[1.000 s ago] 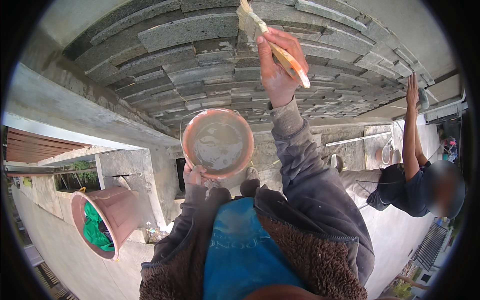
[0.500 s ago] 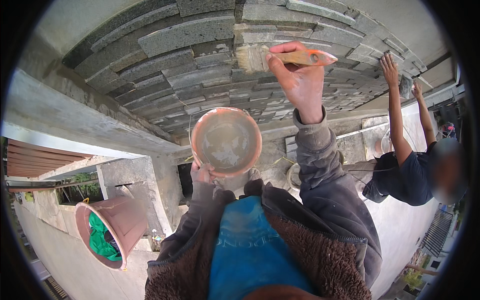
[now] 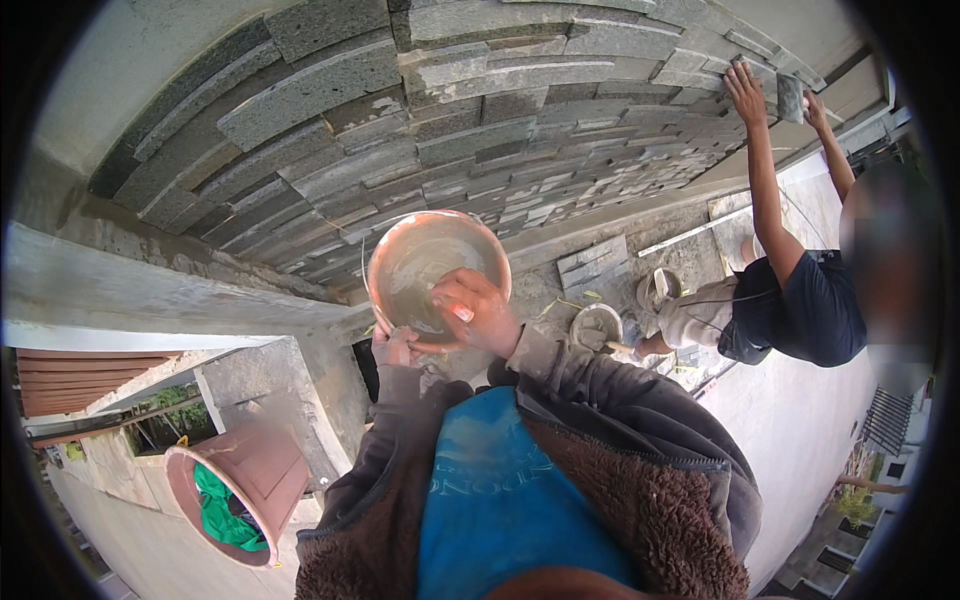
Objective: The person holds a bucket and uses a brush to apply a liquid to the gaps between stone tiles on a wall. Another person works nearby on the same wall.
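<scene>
My left hand (image 3: pixel 394 346) is closed on the near left rim of an orange-brown bucket (image 3: pixel 503 262), which holds a greyish, watery liquid. My right hand (image 3: pixel 482 308) is inside the bucket's mouth, wrapped round a paintbrush (image 3: pixel 462 312). Only the orange-tipped end of its handle shows; the bristles are hidden below the hand, toward the liquid. Beyond the bucket rises a wall of grey split-stone strips (image 3: pixel 310 92), with pale smears on some strips.
At right, a co-worker (image 3: pixel 790 300) reaches up to the wall, a grey flat-faced tool (image 3: pixel 791 98) at one hand. Stone pieces (image 3: pixel 592 264) and a small mortar bucket (image 3: pixel 597 326) are on the ground. A large pink bin (image 3: pixel 268 470) with green cloth stands lower left.
My right hand has brought the brush down from the stone wall into the bucket. The left hand still grips the rim. The view has shifted, and the co-worker's tool now lies against the wall.
</scene>
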A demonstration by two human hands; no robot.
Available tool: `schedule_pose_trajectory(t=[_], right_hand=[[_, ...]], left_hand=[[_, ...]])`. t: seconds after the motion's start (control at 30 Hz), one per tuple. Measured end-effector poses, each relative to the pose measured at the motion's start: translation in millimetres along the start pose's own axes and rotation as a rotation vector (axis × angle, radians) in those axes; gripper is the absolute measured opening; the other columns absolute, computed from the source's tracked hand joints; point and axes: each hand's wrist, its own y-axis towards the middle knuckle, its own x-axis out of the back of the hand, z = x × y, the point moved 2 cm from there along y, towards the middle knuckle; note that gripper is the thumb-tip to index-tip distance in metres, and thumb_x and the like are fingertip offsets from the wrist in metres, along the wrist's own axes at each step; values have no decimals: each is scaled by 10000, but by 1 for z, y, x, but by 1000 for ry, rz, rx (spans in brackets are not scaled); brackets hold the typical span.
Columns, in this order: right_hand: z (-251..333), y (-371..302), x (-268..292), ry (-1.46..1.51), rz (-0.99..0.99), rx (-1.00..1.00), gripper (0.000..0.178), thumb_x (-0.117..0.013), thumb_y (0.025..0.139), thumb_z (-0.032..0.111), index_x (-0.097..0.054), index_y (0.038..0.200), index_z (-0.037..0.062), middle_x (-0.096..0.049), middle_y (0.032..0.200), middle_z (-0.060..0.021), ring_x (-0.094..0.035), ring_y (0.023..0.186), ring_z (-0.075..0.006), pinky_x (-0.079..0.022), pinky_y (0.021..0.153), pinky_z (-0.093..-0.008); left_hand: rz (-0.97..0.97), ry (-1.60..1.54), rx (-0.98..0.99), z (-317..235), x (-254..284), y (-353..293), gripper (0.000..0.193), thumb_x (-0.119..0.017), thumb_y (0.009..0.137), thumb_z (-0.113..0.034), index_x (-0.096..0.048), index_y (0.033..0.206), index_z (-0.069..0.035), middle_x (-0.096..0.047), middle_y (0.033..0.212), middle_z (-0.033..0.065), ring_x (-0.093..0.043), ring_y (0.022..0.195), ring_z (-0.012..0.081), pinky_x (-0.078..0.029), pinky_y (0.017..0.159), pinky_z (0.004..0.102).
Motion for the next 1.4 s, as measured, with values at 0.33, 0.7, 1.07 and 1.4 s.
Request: schedule_pose_trajectory(t=[0.33, 0.7, 1.07, 1.4], right_hand=[[2, -7, 7, -55, 135, -36, 172, -732, 793, -5, -691, 940, 74, -663, 934, -64, -678, 863, -294, -563, 764, -400], [11, 84, 84, 679, -512, -259, 205, -716, 985, 97, -613, 1112, -25, -682, 976, -90, -677, 750, -136, -610, 670, -278], [11, 218, 123, 449, -592, 115, 196, -753, 957, 106, -651, 1050, -34, -702, 891, -86, -690, 755, -124, -581, 678, -258], [20, 227, 132, 323, -537, 118, 184, -758, 935, 96, -653, 1032, -21, -711, 909, -98, -710, 755, -135, -570, 663, -261]], left_hand=[[63, -8, 32, 2, -5, 7, 350, -553, 826, 62, -567, 1159, -44, -652, 998, 95, -677, 758, 173, -611, 616, 311], [-9, -19, 37, 0, 1, -1, 356, -590, 765, 84, -584, 1082, -79, -636, 898, 59, -645, 659, 152, -577, 500, 291], [-54, -66, 45, 0, 12, -13, 401, -569, 730, 94, -583, 1101, -57, -630, 866, 50, -636, 633, 158, -585, 513, 300], [22, 12, 32, 0, 28, 1, 405, -534, 783, 64, -537, 1177, -27, -652, 1022, 125, -714, 878, 261, -672, 739, 425]])
